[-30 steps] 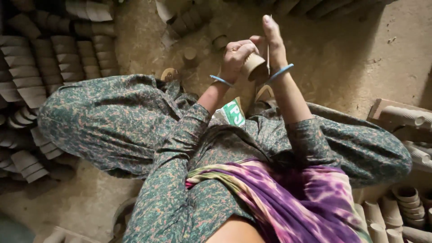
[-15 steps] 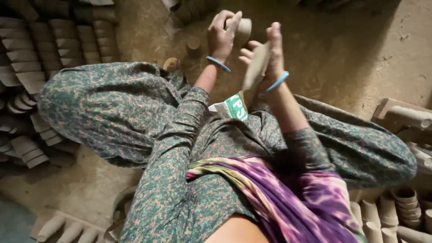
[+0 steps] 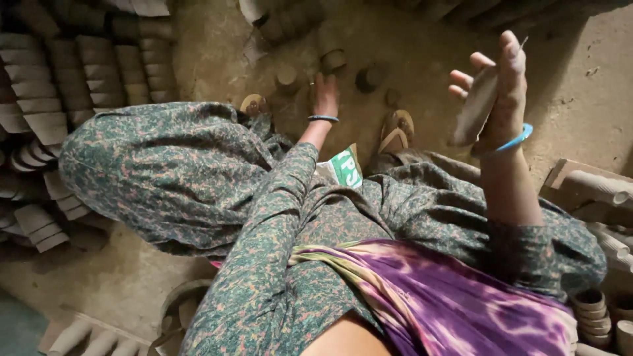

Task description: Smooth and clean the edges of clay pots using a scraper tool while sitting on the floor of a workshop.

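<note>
Over dirt floor (image 3: pixel 217 59), left hand (image 3: pixel 325 92) reaches down.

The dusty brown earthen floor (image 3: pixel 593 86) bears loose small clay cups (image 3: pixel 333 60), a tan rubber flip-flop sandal (image 3: pixel 397 129), and rows of stacked clay cups (image 3: pixel 79 66) at left.

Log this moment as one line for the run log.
left hand: reaching down among small brown clay cups on dirt floor | right hand: raised, grip on flat pale clay piece | person seated
</note>
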